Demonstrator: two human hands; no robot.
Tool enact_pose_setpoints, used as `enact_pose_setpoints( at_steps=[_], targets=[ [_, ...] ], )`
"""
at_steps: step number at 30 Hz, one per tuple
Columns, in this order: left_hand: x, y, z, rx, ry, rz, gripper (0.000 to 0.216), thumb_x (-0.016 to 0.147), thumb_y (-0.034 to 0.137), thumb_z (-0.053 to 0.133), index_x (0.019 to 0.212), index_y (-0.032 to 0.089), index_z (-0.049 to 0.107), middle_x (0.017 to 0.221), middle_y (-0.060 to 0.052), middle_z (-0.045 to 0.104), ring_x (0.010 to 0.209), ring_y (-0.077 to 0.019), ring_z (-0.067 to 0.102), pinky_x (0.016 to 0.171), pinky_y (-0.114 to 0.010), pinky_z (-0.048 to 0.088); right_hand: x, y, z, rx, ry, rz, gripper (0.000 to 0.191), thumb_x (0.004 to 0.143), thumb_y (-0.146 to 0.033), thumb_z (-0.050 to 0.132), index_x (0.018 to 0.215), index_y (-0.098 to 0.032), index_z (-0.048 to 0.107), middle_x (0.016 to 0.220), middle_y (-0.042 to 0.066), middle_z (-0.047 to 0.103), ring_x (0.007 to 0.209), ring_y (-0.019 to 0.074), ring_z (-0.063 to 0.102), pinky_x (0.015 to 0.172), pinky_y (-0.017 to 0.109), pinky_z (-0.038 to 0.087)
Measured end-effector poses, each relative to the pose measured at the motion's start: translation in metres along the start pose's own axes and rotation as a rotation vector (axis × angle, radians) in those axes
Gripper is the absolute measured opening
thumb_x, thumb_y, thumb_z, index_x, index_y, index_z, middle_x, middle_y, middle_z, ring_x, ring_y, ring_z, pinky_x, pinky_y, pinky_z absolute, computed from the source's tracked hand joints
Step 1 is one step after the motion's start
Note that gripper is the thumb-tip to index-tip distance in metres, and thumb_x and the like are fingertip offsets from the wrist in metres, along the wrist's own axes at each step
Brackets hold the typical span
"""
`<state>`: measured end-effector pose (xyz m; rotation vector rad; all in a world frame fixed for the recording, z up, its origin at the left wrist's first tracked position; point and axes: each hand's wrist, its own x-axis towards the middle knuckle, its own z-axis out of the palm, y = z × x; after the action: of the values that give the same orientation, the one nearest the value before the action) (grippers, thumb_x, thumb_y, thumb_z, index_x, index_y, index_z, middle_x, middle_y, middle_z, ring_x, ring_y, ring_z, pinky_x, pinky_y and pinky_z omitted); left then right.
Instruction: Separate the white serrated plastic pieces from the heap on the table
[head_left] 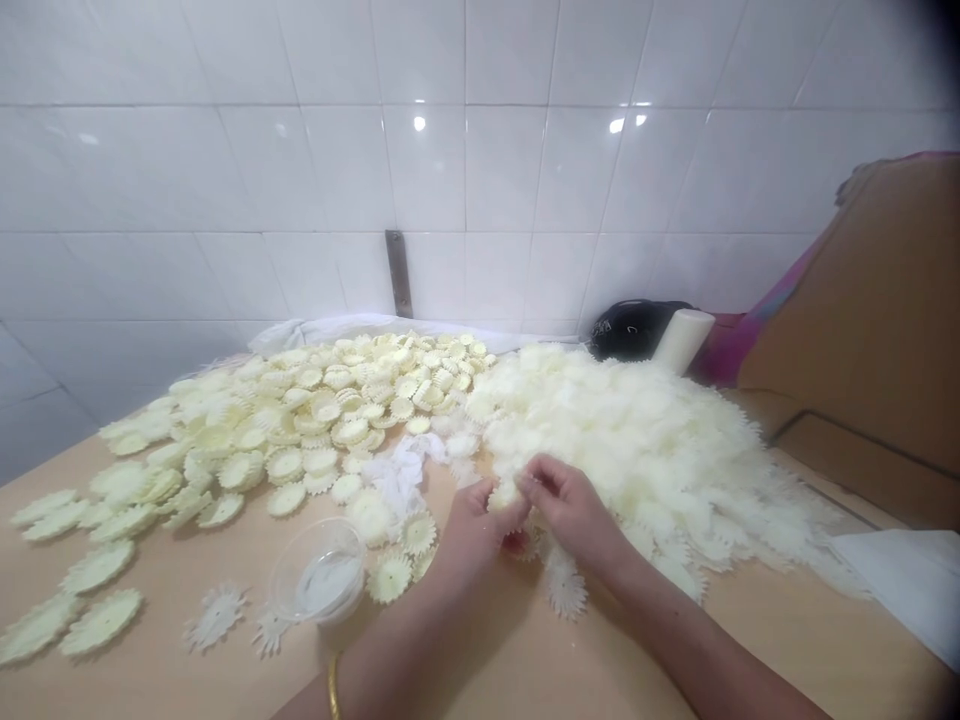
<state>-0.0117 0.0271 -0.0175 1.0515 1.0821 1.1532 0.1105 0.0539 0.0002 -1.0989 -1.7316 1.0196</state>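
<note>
Both my hands meet at the table's middle, pinching one small pale cream petal piece (504, 493) between them. My left hand (472, 530) is curled with fingers closed on the piece's left side; a gold bangle (333, 684) is on that wrist. My right hand (571, 508) grips the piece's right side with fingertips pressed together. Just behind the hands rises a big fluffy heap of loose white petal cut-outs (660, 450). To the left lies a spread of finished yellowish round flowers (330, 410).
A small clear plastic bowl (321, 584) with white paste stands left of my left forearm. Flat spiky cut-outs (217, 614) lie by it. A black object (630, 328), a white cylinder (682, 340) and a brown cardboard box (877, 330) stand at the right. White tiled wall behind.
</note>
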Motion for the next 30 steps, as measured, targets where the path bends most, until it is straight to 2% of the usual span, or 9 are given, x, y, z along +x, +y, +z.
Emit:
enact_pose_setpoints(
  at_steps=[3,8,10,12,15,20,24,26,30],
  targets=[
    [0.0,0.0,0.001,-0.055,0.003,-0.043,0.025,0.065,0.035,0.064,0.076,0.014,0.055,0.049,0.0,0.052,0.045,-0.0109,0.05,0.046,-0.023,0.039,0.0,0.003,0.001,-0.027,0.04,-0.002,0.024,0.079,-0.033,0.044,0.06,-0.019,0.038,0.054,-0.004,0.041,0.053,0.0104,0.041,0.053,0.023,0.035],
    [0.002,-0.004,0.005,-0.088,-0.018,-0.145,0.021,0.06,0.024,0.066,0.074,0.014,0.054,0.042,-0.001,0.053,0.038,-0.0115,0.048,0.039,-0.022,0.036,0.006,0.005,-0.011,0.005,0.222,0.032,0.029,0.081,-0.042,0.041,0.063,-0.019,0.038,0.058,-0.003,0.043,0.058,0.0129,0.046,0.057,0.025,0.037],
    [0.003,-0.006,0.005,-0.11,-0.01,-0.171,0.023,0.061,0.021,0.064,0.08,0.016,0.052,0.041,0.0,0.053,0.038,-0.0125,0.048,0.039,-0.022,0.036,0.008,0.004,-0.015,0.08,0.156,0.047,0.029,0.08,-0.043,0.043,0.065,-0.019,0.04,0.059,-0.003,0.043,0.059,0.0131,0.047,0.057,0.025,0.038],
    [0.004,-0.006,0.003,-0.127,0.006,-0.178,0.022,0.062,0.018,0.06,0.082,0.018,0.05,0.041,0.0,0.054,0.039,-0.0127,0.049,0.041,-0.022,0.037,0.007,0.003,-0.016,0.153,0.02,0.047,0.028,0.079,-0.043,0.045,0.066,-0.018,0.043,0.06,-0.003,0.044,0.059,0.0121,0.047,0.057,0.025,0.038],
    [0.004,-0.002,0.002,-0.205,0.045,-0.186,0.013,0.062,0.013,0.055,0.073,0.017,0.048,0.045,0.0,0.054,0.042,-0.0116,0.051,0.042,-0.021,0.037,0.005,0.001,-0.015,0.182,-0.108,0.05,0.027,0.078,-0.04,0.048,0.063,-0.017,0.044,0.059,-0.003,0.043,0.055,0.0098,0.043,0.054,0.023,0.037],
    [0.002,0.007,0.005,-0.335,0.087,-0.218,0.019,0.058,0.007,0.05,0.074,0.016,0.048,0.058,-0.003,0.057,0.044,-0.011,0.053,0.043,-0.022,0.039,0.004,0.002,-0.014,0.154,-0.128,0.042,0.026,0.078,-0.036,0.05,0.062,-0.017,0.043,0.057,-0.003,0.047,0.054,0.0096,0.043,0.054,0.023,0.036],
    [0.001,0.009,0.004,-0.332,0.021,-0.183,0.014,0.068,0.023,0.056,0.079,0.016,0.052,0.063,-0.003,0.056,0.046,-0.0106,0.052,0.044,-0.023,0.041,0.004,0.003,-0.012,0.115,-0.139,0.012,0.028,0.079,-0.041,0.047,0.062,-0.018,0.043,0.056,-0.003,0.051,0.052,0.0106,0.047,0.051,0.023,0.037],
    [0.001,0.008,0.002,-0.307,-0.027,-0.16,0.019,0.07,0.032,0.057,0.078,0.015,0.054,0.066,-0.003,0.055,0.048,-0.0097,0.052,0.045,-0.022,0.04,0.003,0.004,-0.011,0.076,-0.117,0.001,0.031,0.077,-0.044,0.047,0.06,-0.018,0.044,0.053,-0.003,0.051,0.049,0.0107,0.047,0.047,0.023,0.036],
    [0.001,0.003,0.0,-0.259,-0.035,-0.133,0.021,0.067,0.033,0.062,0.072,0.015,0.052,0.059,0.0,0.052,0.047,-0.0084,0.05,0.046,-0.02,0.038,0.002,0.004,-0.008,-0.001,-0.083,-0.026,0.038,0.074,-0.05,0.049,0.054,-0.018,0.046,0.046,-0.003,0.046,0.044,0.0105,0.042,0.042,0.022,0.03]
  ],
)
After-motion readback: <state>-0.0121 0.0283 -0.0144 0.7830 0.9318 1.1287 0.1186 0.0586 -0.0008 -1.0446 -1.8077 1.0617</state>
